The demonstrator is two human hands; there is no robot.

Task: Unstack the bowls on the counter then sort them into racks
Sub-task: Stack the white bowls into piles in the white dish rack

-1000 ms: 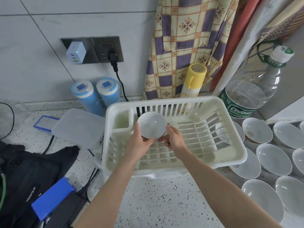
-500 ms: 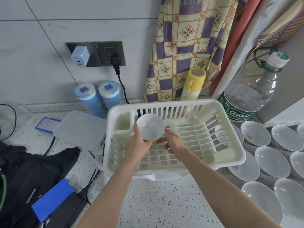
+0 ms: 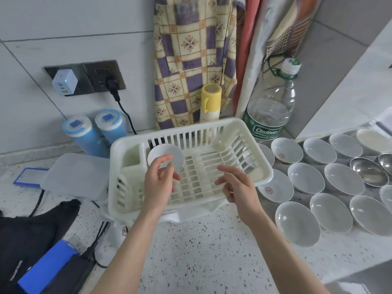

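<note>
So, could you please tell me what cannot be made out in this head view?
- Bowl in the rack: its lower edge is hidden by the left hand, so contact is unclear.
- Rightmost bowls: cut off by the frame edge.
- Bowl emblem: too small to read.

My left hand [image 3: 158, 183] covers the lower rim of the bowl [image 3: 167, 154] in the rack [image 3: 263, 166]; the right edge cuts off several bowls, and the bottle's [image 3: 269, 111] small print is unreadable
</note>
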